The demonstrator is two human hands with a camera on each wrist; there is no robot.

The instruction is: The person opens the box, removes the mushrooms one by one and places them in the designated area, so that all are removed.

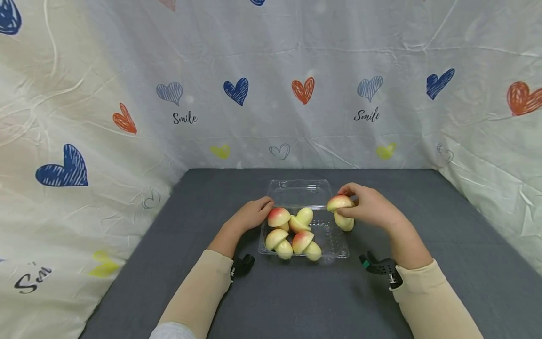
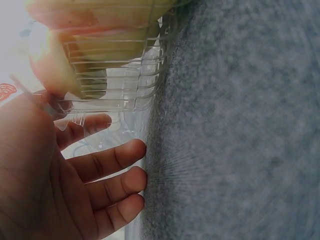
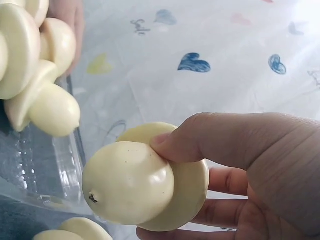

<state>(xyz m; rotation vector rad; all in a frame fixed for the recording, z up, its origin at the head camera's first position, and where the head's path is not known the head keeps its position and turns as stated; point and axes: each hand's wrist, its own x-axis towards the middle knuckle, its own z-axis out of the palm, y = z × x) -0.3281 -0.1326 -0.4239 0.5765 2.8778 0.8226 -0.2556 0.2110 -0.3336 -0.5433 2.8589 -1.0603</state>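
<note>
Pinched in the right hand [image 1: 370,205], just right of centre in the head view: a mushroom-shaped piece [image 1: 340,202], pale yellow with a red blush on the cap. Held there between thumb and fingers, near the upper right corner of a clear box [image 1: 332,245]. In the right wrist view, seen at bottom centre with rounded stem toward the camera, thumb pressed against the cap near the stem, other fingers behind. Also in that view, cut off at the lower left edge: more pale rounded shapes [image 3: 75,231].

At the upper left corner of the box: the left hand [image 1: 251,214], touching the clear plastic. In the left wrist view, middle, ring and little fingers [image 2: 117,180] spread a little apart and lightly bent, index partly behind the plastic. Cannot tell, through the glare, whether pinching the rim with thumb and index or only resting against it.

Grouped in the left part of the box, centre of the head view: four more pieces [image 1: 278,217], in two rows of two, upper right one with stem toward the upper right. Tipped back above them: the transparent lid [image 1: 299,190]. Beneath everything, a dark grey tabletop [image 1: 305,301]; across the upper frame, white sheeting [image 1: 271,52] printed with hearts and "Smile".
</note>
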